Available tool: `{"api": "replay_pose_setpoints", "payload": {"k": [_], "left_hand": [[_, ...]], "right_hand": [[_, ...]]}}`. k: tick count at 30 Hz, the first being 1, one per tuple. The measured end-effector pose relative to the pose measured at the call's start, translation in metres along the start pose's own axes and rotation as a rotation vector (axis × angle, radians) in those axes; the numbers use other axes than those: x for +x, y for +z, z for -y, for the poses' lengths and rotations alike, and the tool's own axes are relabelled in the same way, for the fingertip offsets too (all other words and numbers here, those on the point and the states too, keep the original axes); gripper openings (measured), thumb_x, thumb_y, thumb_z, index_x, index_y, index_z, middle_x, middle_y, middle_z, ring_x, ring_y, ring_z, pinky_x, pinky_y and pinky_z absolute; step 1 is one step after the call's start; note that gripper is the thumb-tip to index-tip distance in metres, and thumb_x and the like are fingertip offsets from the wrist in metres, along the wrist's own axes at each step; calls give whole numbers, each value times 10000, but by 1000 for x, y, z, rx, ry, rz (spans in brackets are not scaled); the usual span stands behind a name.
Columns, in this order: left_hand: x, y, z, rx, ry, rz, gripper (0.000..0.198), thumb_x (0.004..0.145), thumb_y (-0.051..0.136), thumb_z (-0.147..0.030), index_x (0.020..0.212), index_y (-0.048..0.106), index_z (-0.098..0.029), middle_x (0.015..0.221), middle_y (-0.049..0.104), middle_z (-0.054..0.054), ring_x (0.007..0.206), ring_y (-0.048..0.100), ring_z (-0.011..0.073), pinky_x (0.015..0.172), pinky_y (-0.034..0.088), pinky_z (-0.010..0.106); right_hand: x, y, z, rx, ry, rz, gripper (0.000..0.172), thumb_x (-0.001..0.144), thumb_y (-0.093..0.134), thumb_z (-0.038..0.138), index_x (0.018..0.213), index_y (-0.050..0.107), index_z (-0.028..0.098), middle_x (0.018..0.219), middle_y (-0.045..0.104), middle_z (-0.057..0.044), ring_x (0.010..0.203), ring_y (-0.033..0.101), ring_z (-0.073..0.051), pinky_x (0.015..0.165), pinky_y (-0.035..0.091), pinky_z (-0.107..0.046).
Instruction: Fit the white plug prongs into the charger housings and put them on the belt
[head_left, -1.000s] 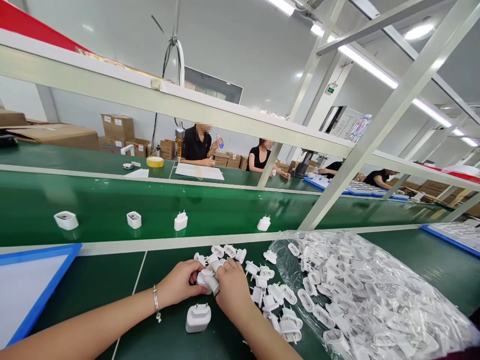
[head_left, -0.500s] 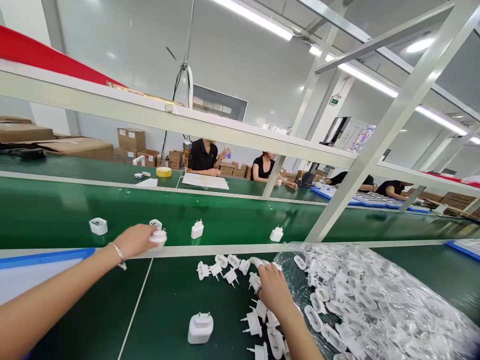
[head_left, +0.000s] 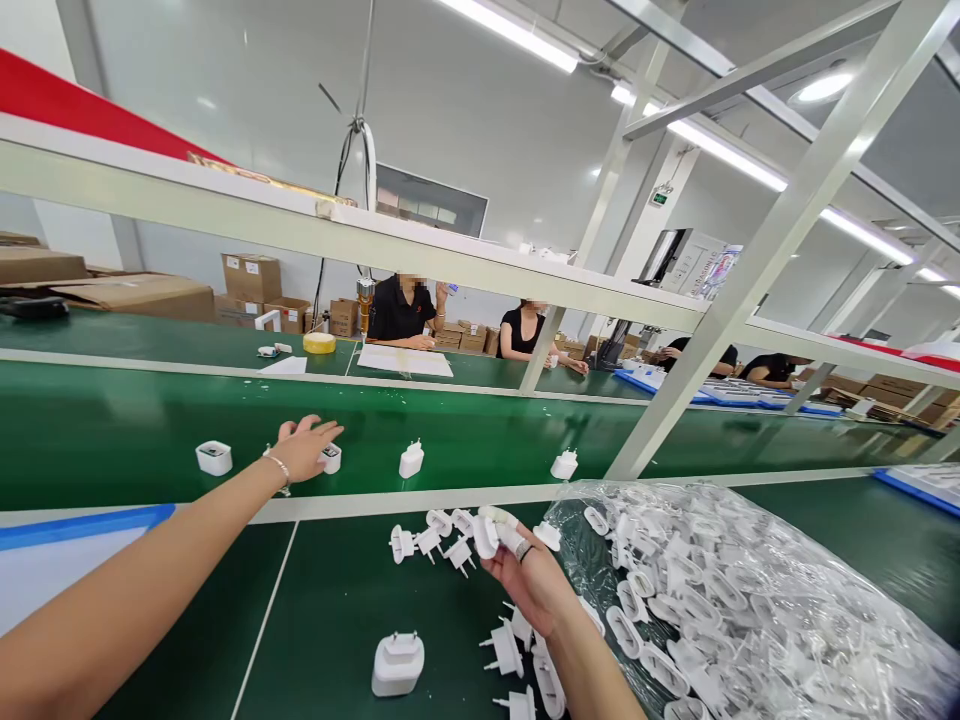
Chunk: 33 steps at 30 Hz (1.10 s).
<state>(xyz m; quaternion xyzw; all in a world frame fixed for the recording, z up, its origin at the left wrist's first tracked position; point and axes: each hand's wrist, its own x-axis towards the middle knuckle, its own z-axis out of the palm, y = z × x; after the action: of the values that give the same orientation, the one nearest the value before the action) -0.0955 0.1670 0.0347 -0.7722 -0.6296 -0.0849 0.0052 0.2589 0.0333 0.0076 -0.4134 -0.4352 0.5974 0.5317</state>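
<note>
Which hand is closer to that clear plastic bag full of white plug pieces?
The right hand, holding a white plug piece, is nearer, just left of the clear plastic bag. The left hand is much farther left, over the green conveyor belt.

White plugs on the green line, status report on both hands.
Left hand open, beside white cube charger on green belt. Right hand holding white plastic plug piece.

hands: 2 (head_left: 304, 450) (head_left: 529, 585) | belt adapters: 4 (head_left: 411, 460) | bench adapter: 1 (head_left: 397, 663) | bags: 1 (head_left: 735, 600) | co-workers: 4 (head_left: 401, 310)
</note>
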Motion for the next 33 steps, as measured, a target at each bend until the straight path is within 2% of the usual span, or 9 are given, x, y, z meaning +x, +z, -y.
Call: {"api": "replay_pose_setpoints", "payload": {"k": [3,6,8,11,13,16,21,26,33], "left_hand": [[8,3,-17,-26,12,6,258,699,595,-123,926,699,-186,1106,656,109,1223,437,354,1020,294,504],[-2,-7,-37,-48,32,-26,184,757,612,-175,921,696,-171,1062,653,120,1171,456,372,988,289,533],[-21,-16,-55,-87,91,-36,188,798,621,-240,969,688,-201,1070,652,90,1151,460,348,967,314,495],[-62,-18,-89,-255,269,0,197,801,663,-340,973,681,-246,1002,667,43,1079,482,293,916,354,412],[-89,-8,-110,-393,386,60,198,773,695,-350,941,681,-247,948,669,34,1024,497,268,881,372,370],[-112,15,-131,-570,392,135,191,743,689,-278,927,675,-230,950,652,33,952,527,229,825,401,305],[-112,40,-137,-785,170,251,214,699,651,-256,903,645,-193,735,559,-23,652,500,142,608,372,228],[-107,49,-137,-867,98,293,277,650,711,-377,792,577,-182,617,481,-63,589,446,123,567,333,220],[-108,57,-137,-959,68,329,389,596,732,-491,762,568,-180,611,499,-50,608,466,141,554,338,231]], "right_hand": [[-1,5,-5,220,123,43,407,679,788,451,966,633,207,874,614,-28,741,551,-154,662,460,-248],[5,1,-14,230,124,0,555,560,898,383,1009,617,217,776,600,9,641,539,-125,613,453,-232],[9,-2,-18,186,140,-44,612,529,912,428,1013,614,202,807,628,-20,676,588,-159,634,479,-267],[7,4,-18,100,142,-47,623,573,859,552,1015,617,187,1047,650,-97,921,631,-248,784,502,-346],[2,12,-14,-7,79,-10,574,637,816,568,1030,619,200,1150,629,-90,1047,593,-247,898,466,-353],[-5,29,-11,-197,-40,49,495,673,802,522,1011,626,206,1056,660,-67,1004,599,-238,930,449,-361],[-2,44,-31,-476,-214,37,354,775,692,515,880,634,183,818,634,-51,738,589,-209,755,487,-339],[6,45,-44,-959,-357,76,115,766,701,249,746,612,179,755,574,-27,685,522,-177,635,410,-265],[1,54,-30,-1172,-305,131,120,728,707,109,748,613,180,798,582,-25,736,534,-174,673,405,-245]]}}
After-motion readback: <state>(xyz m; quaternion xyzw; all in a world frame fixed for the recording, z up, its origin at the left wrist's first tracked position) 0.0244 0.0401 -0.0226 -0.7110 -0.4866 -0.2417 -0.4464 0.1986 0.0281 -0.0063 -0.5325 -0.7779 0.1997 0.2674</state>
